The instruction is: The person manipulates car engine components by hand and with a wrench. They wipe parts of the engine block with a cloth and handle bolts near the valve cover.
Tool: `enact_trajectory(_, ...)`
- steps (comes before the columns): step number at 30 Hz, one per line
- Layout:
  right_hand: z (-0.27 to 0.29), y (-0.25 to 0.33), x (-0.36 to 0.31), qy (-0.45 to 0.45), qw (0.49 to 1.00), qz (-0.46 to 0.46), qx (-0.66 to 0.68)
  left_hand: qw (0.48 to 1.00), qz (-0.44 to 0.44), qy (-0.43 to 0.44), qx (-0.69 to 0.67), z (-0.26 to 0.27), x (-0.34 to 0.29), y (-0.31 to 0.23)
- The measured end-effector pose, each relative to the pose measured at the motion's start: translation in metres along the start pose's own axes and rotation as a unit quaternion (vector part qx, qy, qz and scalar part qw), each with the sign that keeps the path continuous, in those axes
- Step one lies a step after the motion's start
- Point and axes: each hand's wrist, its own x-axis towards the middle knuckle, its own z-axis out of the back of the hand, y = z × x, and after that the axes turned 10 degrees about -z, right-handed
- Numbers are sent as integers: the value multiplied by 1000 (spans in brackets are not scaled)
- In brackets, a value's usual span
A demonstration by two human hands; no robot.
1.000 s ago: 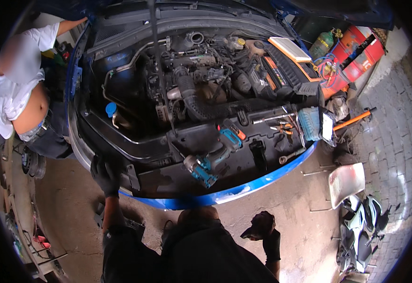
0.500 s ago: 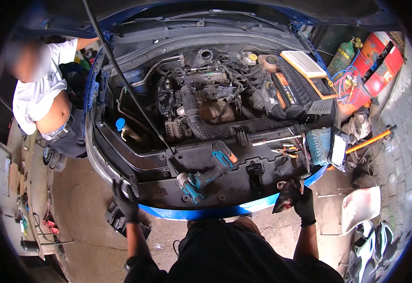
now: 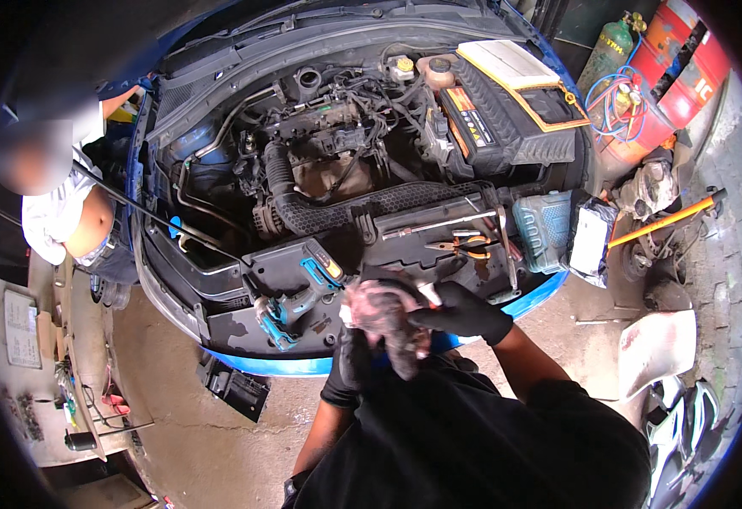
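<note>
A stained, crumpled rag (image 3: 388,310), reddish and dark, is bunched up in front of my body, over the front edge of the open engine bay. My right hand (image 3: 471,312), in a black glove, is closed on its right side. My left hand (image 3: 354,360), also gloved, grips it from the lower left, with the fingers partly hidden. A small pale thing with an orange part (image 3: 428,294) shows by my right fingers; its kind is unclear. Just left of the rag, a teal cordless impact wrench (image 3: 296,301) lies on the black front panel (image 3: 243,327).
Pliers (image 3: 464,246), a ratchet (image 3: 439,224) and a teal tool case (image 3: 543,229) lie on the panel's right side. An air filter (image 3: 506,64) rests on the black housing. A prop rod (image 3: 159,208) slants across the left. Another person (image 3: 91,216) stands at far left.
My left hand has left the car's front left edge and come to the rag. My right hand has brought the rag leftward to the middle. The view has shifted right.
</note>
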Motion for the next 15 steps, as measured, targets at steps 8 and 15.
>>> enact_trajectory(8,42,-79,-5,-104,973,113,-173,988,-20,6,153,-18,-21,-4)
enact_trajectory(15,136,-104,-30,-191,905,-118,-361,948,198,-232,-88,-27,-29,-5)
